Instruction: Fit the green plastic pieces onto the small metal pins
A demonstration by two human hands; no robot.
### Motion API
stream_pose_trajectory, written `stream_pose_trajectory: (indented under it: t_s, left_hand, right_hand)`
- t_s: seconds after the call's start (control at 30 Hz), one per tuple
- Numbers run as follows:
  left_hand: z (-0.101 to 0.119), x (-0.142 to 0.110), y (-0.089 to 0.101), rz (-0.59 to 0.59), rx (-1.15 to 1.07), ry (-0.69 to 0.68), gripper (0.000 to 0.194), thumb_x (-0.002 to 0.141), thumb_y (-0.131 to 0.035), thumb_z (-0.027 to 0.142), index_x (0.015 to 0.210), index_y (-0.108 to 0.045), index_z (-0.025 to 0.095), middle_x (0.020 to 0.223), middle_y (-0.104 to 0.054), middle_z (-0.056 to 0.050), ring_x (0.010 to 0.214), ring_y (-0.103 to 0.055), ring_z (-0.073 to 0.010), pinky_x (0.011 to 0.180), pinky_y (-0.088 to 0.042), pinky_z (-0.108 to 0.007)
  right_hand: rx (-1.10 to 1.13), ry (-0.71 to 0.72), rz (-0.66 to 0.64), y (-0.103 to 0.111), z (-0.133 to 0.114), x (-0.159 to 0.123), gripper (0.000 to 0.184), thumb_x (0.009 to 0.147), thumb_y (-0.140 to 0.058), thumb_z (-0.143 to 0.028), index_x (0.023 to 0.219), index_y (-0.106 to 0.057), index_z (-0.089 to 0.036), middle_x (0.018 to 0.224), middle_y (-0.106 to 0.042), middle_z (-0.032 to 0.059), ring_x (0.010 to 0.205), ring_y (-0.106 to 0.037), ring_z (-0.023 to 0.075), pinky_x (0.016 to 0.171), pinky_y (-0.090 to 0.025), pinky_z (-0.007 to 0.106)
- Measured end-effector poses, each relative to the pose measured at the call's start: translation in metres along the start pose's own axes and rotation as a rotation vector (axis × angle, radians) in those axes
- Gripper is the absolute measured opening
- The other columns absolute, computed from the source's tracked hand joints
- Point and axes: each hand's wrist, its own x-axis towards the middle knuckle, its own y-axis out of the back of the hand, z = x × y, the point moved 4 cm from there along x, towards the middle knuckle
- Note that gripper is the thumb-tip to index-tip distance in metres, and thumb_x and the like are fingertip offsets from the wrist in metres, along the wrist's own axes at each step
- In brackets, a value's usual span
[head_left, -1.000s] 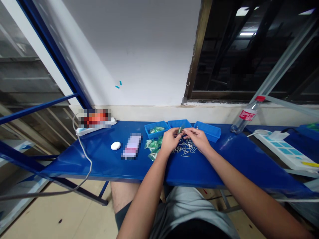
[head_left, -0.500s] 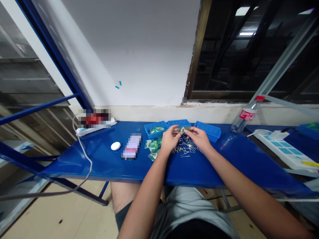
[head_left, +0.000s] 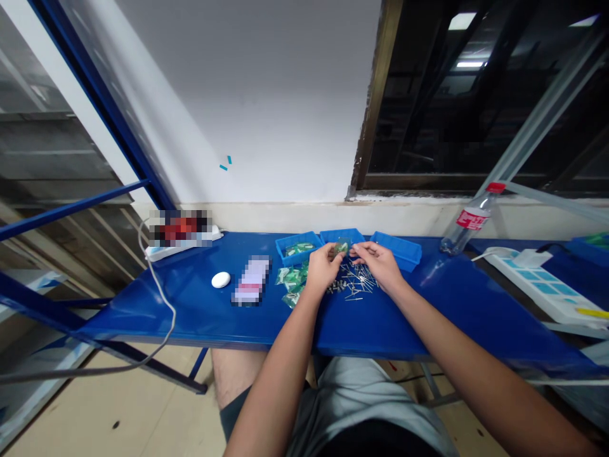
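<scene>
My left hand (head_left: 326, 266) is closed on a small clear plastic bag (head_left: 342, 245) with a green tint, held up between thumb and fingers. Close to the bag's right edge, the fingers of my right hand (head_left: 378, 261) are pinched together. What they hold is too small to make out, and I cannot tell whether they touch the bag. Below both hands lies a loose pile of thin metal pins (head_left: 359, 279) that look like rivets, with shorter metal pieces (head_left: 337, 285) at its left. Several filled green-tinted bags (head_left: 292, 279) lie left of my left hand.
Three blue trays stand along the back: a left tray (head_left: 284, 259) with bags inside, a middle tray (head_left: 328, 236) and a right tray (head_left: 404, 251). A phone (head_left: 252, 280), a white round case (head_left: 221, 279), a bottle (head_left: 471, 219) and power strips (head_left: 542, 285) rest on the blue table (head_left: 190, 317).
The bag has shifted slightly left and now stands more upright in my left hand. My right fingers have drawn back a little from its middle to its right edge.
</scene>
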Motion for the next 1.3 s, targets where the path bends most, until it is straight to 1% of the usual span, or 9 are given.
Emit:
stream_pose_trajectory:
  t_s: [0.1, 0.2, 0.3, 0.5, 0.73, 0.87, 1.07, 1.2, 1.3]
  left_hand:
    - [0.0, 0.0, 0.0, 0.029, -0.007, 0.006, 0.025, 0.092, -0.072, 0.02, 0.117, -0.071, 0.019, 0.107, -0.08, -0.008, 0.092, -0.078, -0.0225, 0.087, -0.064, -0.037]
    - [-0.001, 0.0, -0.002, -0.005, -0.041, -0.01, 0.035, 0.091, -0.071, 0.018, 0.126, -0.067, 0.02, 0.115, -0.079, -0.01, 0.101, -0.077, -0.0231, 0.091, -0.063, -0.037]
    - [-0.002, 0.0, -0.004, -0.031, -0.051, -0.012, 0.04, 0.091, -0.071, 0.019, 0.13, -0.064, 0.021, 0.113, -0.079, -0.009, 0.1, -0.077, -0.0221, 0.091, -0.063, -0.036]
    - [-0.006, 0.0, -0.006, -0.041, -0.04, 0.02, 0.036, 0.087, -0.077, 0.026, 0.121, -0.067, 0.019, 0.098, -0.08, -0.007, 0.086, -0.077, -0.0198, 0.079, -0.064, -0.031]
    - [0.003, 0.001, 0.006, 0.104, 0.029, 0.012, 0.031, 0.092, -0.073, 0.026, 0.122, -0.067, 0.019, 0.101, -0.079, -0.007, 0.087, -0.076, -0.0202, 0.079, -0.061, -0.03]
    - [0.014, 0.001, 0.027, 0.279, 0.207, -0.083, 0.023, 0.101, -0.057, 0.024, 0.12, -0.071, 0.02, 0.119, -0.073, -0.011, 0.106, -0.07, -0.0237, 0.087, -0.06, -0.033]
    - [0.012, 0.0, 0.053, 0.429, 0.488, -0.075, 0.033, 0.098, -0.054, 0.016, 0.124, -0.074, 0.023, 0.122, -0.07, -0.012, 0.116, -0.063, -0.0291, 0.105, -0.05, -0.043]
    - [0.008, -0.003, 0.052, 0.367, 0.815, 0.087, 0.032, 0.101, -0.051, 0.024, 0.122, -0.075, 0.024, 0.136, -0.067, -0.011, 0.129, -0.054, -0.0336, 0.109, -0.043, -0.05]
    - [0.005, -0.005, 0.046, 0.28, 0.931, 0.135, 0.035, 0.104, -0.046, 0.029, 0.113, -0.078, 0.022, 0.136, -0.068, -0.012, 0.134, -0.05, -0.0345, 0.115, -0.035, -0.053]
  right_hand:
    - [-0.006, 0.009, 0.074, 0.007, 0.002, 0.002, 0.046, 0.073, -0.088, -0.054, 0.102, -0.075, -0.021, 0.095, -0.077, 0.0076, 0.091, -0.074, 0.0245, 0.066, -0.062, 0.032]
    - [-0.019, 0.002, -0.008, 0.004, 0.004, 0.002, 0.053, 0.069, -0.091, -0.052, 0.108, -0.075, -0.021, 0.103, -0.078, 0.0086, 0.093, -0.073, 0.024, 0.069, -0.063, 0.033]
    - [-0.039, 0.003, -0.077, 0.0, 0.007, 0.001, 0.048, 0.069, -0.091, -0.052, 0.102, -0.077, -0.02, 0.098, -0.079, 0.0078, 0.085, -0.073, 0.0219, 0.071, -0.062, 0.033]
    - [-0.031, -0.002, -0.03, 0.002, 0.006, 0.001, 0.042, 0.07, -0.09, -0.051, 0.093, -0.077, -0.019, 0.089, -0.078, 0.0057, 0.068, -0.067, 0.0165, 0.063, -0.056, 0.03]
    - [0.004, -0.054, -0.036, 0.002, 0.005, 0.001, 0.047, 0.074, -0.087, -0.054, 0.104, -0.077, -0.02, 0.092, -0.079, 0.0084, 0.08, -0.072, 0.0215, 0.061, -0.057, 0.03]
    - [-0.058, -0.027, -0.052, 0.002, 0.006, 0.002, 0.044, 0.078, -0.084, -0.057, 0.103, -0.077, -0.021, 0.092, -0.079, 0.0092, 0.081, -0.074, 0.0225, 0.06, -0.056, 0.031]
    - [-0.147, 0.015, -0.1, 0.0, 0.011, 0.001, 0.039, 0.083, -0.079, -0.056, 0.1, -0.077, -0.021, 0.092, -0.08, 0.0084, 0.083, -0.074, 0.0235, 0.065, -0.058, 0.032]
    - [-0.296, 0.108, -0.122, 0.0, 0.006, -0.001, 0.033, 0.089, -0.073, -0.052, 0.1, -0.078, -0.021, 0.097, -0.08, 0.0074, 0.089, -0.074, 0.0244, 0.076, -0.06, 0.036]
    - [-0.548, 0.258, -0.149, -0.001, -0.001, -0.003, 0.024, 0.094, -0.069, -0.043, 0.102, -0.079, -0.023, 0.101, -0.08, 0.0067, 0.095, -0.073, 0.0256, 0.084, -0.059, 0.039]
